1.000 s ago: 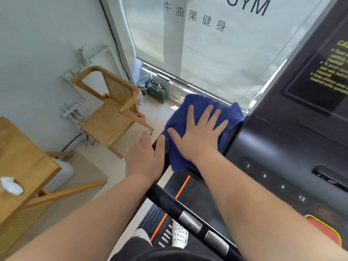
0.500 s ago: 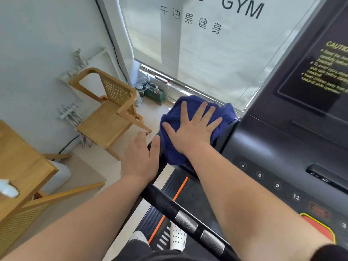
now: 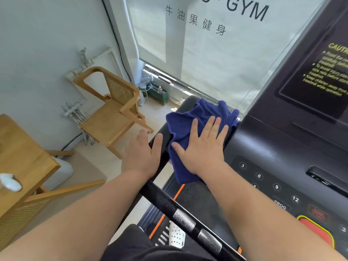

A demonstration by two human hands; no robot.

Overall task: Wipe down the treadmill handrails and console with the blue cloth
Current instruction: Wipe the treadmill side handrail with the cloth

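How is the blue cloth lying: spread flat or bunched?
Bunched, loosely. The blue cloth shows folds and creases beyond the flat right hand pressing it, and drapes over the handrail.

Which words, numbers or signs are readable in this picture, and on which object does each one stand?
"GYM": window blind, top; letters before it cut off.
"牛油果健身": same blind, beneath.
"CAUTI": yellow heading on console, cut by the edge.
"3", "6", "9", "12": round buttons on console.
"PROG": PROG button, below "12".
"3": again, console's lower right edge.
Yellow small print and red label: too blurred to read.
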